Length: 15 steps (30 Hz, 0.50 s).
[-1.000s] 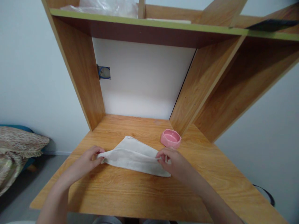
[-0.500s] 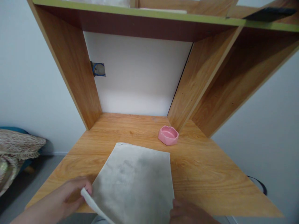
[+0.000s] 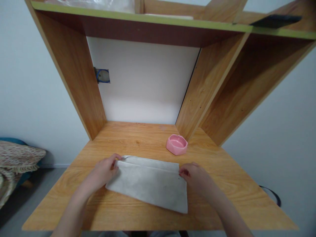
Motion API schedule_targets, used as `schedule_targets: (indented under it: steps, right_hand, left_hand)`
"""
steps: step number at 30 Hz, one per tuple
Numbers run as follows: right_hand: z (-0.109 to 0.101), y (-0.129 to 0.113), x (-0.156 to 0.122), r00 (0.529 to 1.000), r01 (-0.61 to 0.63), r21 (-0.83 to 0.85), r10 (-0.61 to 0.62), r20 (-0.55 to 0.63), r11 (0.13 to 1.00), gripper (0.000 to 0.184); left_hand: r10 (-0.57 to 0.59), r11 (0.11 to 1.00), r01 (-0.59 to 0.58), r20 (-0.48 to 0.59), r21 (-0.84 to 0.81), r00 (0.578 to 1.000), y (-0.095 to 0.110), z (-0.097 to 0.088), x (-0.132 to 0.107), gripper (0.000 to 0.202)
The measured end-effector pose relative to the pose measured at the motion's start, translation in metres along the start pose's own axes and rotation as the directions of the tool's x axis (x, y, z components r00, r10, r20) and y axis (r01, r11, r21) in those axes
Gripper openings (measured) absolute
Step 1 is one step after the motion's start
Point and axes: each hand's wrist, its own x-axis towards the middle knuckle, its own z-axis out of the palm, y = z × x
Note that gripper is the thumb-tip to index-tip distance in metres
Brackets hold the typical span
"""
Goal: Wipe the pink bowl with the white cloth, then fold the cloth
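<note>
A white cloth (image 3: 150,182) lies folded on the wooden desk (image 3: 222,184), its folded edge toward the back. My left hand (image 3: 105,171) pinches the cloth's far left corner. My right hand (image 3: 195,176) pinches the far right corner. Both hands rest on the desk top with fingers closed on the fabric.
A small pink dish (image 3: 176,144) stands just behind the cloth to the right, close to a wooden upright panel (image 3: 197,98). A shelf (image 3: 148,19) spans overhead. A wall socket hole (image 3: 102,75) shows at the back left. A patterned blanket (image 3: 17,158) lies far left.
The cloth was pulled toward me and spread out, then its near edge was brought back to the far edge. Both hands moved forward with the corners.
</note>
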Motion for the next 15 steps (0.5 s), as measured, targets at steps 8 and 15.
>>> schedule_targets:
  steps: [8,15]
  right_hand:
    - [0.020,-0.001,0.036,0.997,-0.055,-0.243,0.038,-0.073,0.969,0.020]
    - [0.029,0.000,0.047,0.995,-0.075,-0.268,0.053,-0.089,0.961,0.018]
  left_hand:
    - [-0.064,0.945,0.078,-0.054,0.318,0.997,0.020,0.012,0.023,0.041]
    - [-0.058,0.922,0.095,-0.109,0.375,0.992,0.021,0.021,0.031,0.042]
